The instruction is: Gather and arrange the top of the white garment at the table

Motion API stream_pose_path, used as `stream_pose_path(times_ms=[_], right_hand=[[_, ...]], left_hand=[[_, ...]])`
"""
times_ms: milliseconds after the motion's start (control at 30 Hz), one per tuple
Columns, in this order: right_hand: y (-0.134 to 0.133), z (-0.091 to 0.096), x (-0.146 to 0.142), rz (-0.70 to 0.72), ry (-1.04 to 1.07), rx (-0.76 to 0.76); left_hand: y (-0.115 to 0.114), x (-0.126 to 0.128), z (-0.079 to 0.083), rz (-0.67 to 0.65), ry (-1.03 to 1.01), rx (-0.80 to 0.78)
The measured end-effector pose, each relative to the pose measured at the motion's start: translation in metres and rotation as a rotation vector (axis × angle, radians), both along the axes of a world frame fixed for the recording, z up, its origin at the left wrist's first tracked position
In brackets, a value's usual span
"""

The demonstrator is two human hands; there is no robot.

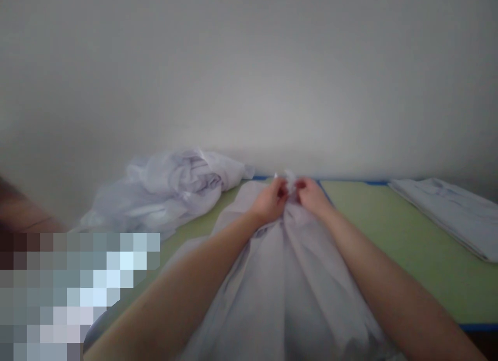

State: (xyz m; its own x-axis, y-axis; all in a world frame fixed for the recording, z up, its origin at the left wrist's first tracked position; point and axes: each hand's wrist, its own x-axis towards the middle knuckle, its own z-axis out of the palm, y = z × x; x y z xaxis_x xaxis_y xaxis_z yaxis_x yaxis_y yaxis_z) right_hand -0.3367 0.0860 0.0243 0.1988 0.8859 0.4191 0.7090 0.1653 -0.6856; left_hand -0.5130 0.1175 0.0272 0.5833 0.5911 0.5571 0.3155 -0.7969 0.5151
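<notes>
A white cloth garment (pixel 280 278) stretches from the far side of the table toward me, its fabric falling in long folds. At its far end the material is bunched up between my two hands. My left hand (pixel 272 200) has its fingers curled and pinches the bunched part from the left. Close beside it, my right hand (pixel 310 195) grips the same part from the right with bent fingers. A small tuft of white fabric pokes up between them. The exact part of the garment they hold is blurred.
A crumpled heap of white cloth (pixel 187 184) lies at the back left of the green tabletop (pixel 361 221), which has blue edging. A flat folded white garment (pixel 455 210) rests at the right. Behind stands a plain grey wall (pixel 249 75). The lower left is pixelated.
</notes>
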Motion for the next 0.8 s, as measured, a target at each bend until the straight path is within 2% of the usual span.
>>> stream_pose_path(times_ms=[100,200,333,433,533,667,733,800], right_hand=[[0.011,0.007,0.009,-0.085,-0.158,0.142],[0.024,0.017,0.017,-0.071,-0.324,0.173],[0.036,0.029,0.026,0.101,-0.429,-0.103],[0.037,0.033,0.031,0.204,-0.417,-0.264],[0.031,0.034,0.037,0.251,-0.414,-0.277],[0.008,0.033,0.046,0.178,-0.437,-0.215],[-0.006,0.033,0.049,0.220,-0.450,-0.157],[-0.017,0.031,0.052,0.343,-0.468,-0.137]], left_hand=[[0.001,0.000,0.001,-0.030,0.040,0.046],[0.001,-0.001,0.007,-0.008,0.094,0.095],[-0.004,-0.005,0.020,-0.024,0.177,0.080],[-0.009,-0.012,0.030,-0.025,0.288,-0.019],[-0.008,-0.020,0.039,-0.025,0.394,-0.117],[0.005,-0.027,0.053,-0.019,0.442,-0.158],[0.013,-0.024,0.062,0.088,0.411,-0.142],[0.020,-0.014,0.071,0.238,0.353,-0.070]])
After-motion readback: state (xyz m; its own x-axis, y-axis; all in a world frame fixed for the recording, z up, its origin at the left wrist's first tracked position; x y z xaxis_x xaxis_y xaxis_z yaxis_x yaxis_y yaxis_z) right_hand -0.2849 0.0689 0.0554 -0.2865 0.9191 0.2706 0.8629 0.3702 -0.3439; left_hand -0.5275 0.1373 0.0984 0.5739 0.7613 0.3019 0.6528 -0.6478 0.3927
